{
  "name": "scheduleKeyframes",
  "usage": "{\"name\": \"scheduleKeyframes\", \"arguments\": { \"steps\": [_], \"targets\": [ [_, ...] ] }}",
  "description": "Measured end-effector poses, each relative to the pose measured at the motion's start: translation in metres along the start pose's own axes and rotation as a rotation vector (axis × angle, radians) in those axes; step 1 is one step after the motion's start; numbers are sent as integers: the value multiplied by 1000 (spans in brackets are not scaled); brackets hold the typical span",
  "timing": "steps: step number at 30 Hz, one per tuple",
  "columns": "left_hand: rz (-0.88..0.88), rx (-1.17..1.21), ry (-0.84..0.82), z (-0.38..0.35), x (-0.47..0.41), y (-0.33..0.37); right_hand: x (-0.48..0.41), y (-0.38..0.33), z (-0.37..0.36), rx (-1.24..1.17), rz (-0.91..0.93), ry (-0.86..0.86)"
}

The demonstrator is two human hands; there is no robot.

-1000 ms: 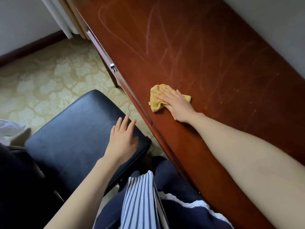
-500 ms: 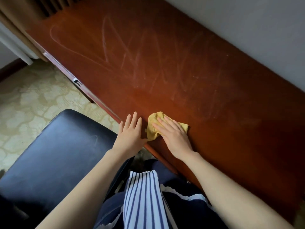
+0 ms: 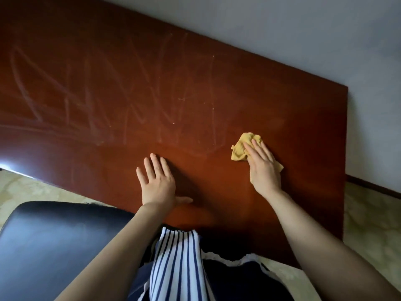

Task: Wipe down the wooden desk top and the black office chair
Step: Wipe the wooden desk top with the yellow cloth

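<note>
Cloth [image 3: 240,148], yellow and crumpled, lies on the table [image 3: 108,61] toward its right end, well in from the front edge. The right hand [image 3: 263,168] lies flat on top of it, palm down and fingers straight and close together, pressing it to the wood rather than gripping it. Part of the cloth sticks out past the fingertips on the left, and a small corner shows by the wrist on the right.

The left hand [image 3: 158,181] rests flat on the bare wood nearer the front edge, palm down, fingers spread and straight, thumb stretched out to the side. It holds nothing and is well apart from the cloth.

Pale streaks [image 3: 86,101] cross the reddish-brown table top in loops and slanted lines, mostly over its left and middle parts. The wood around the two hands looks darker and cleaner.

The chair [image 3: 54,246], with its black padded seat, stands at the lower left, just beside the front edge of the table, partly under the left forearm. A striped garment [image 3: 180,268] shows between the arms. A grey wall [image 3: 303,29] runs behind the table, and pale patterned floor [image 3: 368,224] shows past its right end.
</note>
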State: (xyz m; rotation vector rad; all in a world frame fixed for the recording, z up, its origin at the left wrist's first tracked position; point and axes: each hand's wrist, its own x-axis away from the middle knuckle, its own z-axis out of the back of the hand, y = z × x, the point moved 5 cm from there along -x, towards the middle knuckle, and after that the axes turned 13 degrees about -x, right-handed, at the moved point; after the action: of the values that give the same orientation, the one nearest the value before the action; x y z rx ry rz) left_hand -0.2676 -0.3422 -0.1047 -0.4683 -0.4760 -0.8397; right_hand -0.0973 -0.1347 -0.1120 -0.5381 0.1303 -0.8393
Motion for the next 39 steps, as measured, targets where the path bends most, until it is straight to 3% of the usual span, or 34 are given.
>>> {"name": "scheduleKeyframes", "arguments": {
  "steps": [10, 21, 29, 32, 39],
  "targets": [
    [35, -120, 38, -2, -8, 5, -61, -11, -5, -14, -349, 275],
    [4, -203, 44, 7, -3, 1, 2, -115, -78, 32, 230, -91],
    [-66, -170, 50, 31, -11, -24, 50, -75, -59, 0, 768, -331],
    [-17, -157, 96, 41, -18, -34, 29, -49, -37, 39, 763, -359],
    [122, -113, -8, 29, -35, -41, -75, -13, 5, 30, 465, -258]
  ]
}}
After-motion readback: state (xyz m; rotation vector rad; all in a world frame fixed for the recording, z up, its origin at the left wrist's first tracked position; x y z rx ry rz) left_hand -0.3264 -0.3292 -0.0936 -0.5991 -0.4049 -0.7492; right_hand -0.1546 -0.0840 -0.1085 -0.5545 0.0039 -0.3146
